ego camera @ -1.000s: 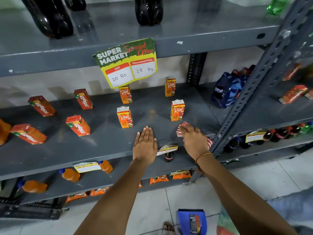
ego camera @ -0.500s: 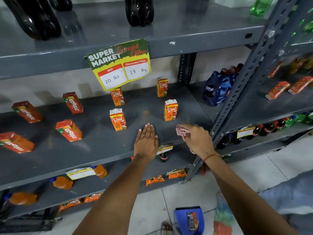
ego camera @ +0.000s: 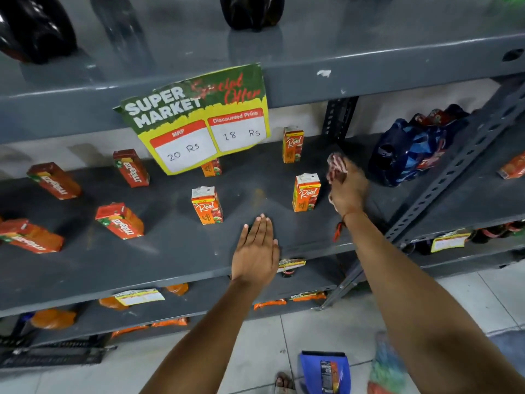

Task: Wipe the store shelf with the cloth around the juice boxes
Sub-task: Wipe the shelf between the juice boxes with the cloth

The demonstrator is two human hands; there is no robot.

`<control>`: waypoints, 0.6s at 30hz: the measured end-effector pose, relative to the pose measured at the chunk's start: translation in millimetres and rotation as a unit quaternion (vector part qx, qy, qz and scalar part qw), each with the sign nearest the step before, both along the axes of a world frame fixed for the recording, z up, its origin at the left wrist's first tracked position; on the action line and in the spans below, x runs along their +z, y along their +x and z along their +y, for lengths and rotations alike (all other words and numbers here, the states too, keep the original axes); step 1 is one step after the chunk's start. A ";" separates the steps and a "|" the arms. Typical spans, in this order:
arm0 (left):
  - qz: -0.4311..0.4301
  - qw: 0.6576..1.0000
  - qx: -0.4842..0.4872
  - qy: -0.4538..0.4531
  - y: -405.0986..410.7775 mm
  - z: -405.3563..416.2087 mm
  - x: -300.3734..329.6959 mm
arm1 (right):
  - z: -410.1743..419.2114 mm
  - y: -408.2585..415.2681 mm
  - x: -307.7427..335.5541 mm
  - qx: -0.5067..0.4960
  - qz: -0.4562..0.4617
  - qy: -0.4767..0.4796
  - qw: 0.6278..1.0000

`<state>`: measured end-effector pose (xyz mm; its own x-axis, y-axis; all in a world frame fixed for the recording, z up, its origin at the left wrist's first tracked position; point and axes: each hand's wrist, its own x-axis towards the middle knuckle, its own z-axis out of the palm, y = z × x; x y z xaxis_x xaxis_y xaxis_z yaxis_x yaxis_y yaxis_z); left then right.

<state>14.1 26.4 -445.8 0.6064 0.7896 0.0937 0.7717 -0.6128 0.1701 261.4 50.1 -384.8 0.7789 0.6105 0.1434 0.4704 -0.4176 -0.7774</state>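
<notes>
The grey metal shelf (ego camera: 170, 245) carries several small juice boxes. Upright orange Real boxes stand at front left (ego camera: 206, 205), front right (ego camera: 306, 192), back right (ego camera: 292, 144) and behind the price sign (ego camera: 211, 168). My right hand (ego camera: 348, 189) presses a red-and-white checked cloth (ego camera: 335, 166) on the shelf just right of the front right box. My left hand (ego camera: 257, 251) lies flat, palm down, near the shelf's front edge, holding nothing.
Red Maaza boxes (ego camera: 120, 220) lie on the shelf's left part. A yellow-green price sign (ego camera: 199, 120) hangs from the upper shelf. A blue bottle pack (ego camera: 412, 149) sits right of a slotted upright post (ego camera: 443, 189). Bottles fill lower shelves; a blue dustpan (ego camera: 322, 371) lies on the floor.
My right hand with the cloth has slid from the shelf's front edge back along the right side, past the front right box. My left hand has stayed flat in place.
</notes>
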 end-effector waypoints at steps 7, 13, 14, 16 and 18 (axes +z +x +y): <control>-0.009 1.000 0.001 -0.003 1.8 0.5 -3.2 | 37.8 26.7 -44.1 0.148 -0.149 -0.143 0.967; -0.037 0.999 0.006 -0.001 3.1 0.9 -3.3 | 93.6 51.3 -37.0 0.206 -0.134 -0.111 0.963; -0.036 0.999 0.006 -0.003 3.0 1.1 -3.3 | 101.0 52.7 -35.1 0.214 -0.140 -0.113 0.960; -0.033 0.999 0.009 -0.003 3.3 0.5 -3.5 | 113.0 53.5 -30.9 0.224 -0.144 -0.124 0.956; -0.031 0.999 0.013 -0.007 4.3 1.5 -3.1 | 121.9 57.9 -29.6 0.218 -0.140 -0.157 0.953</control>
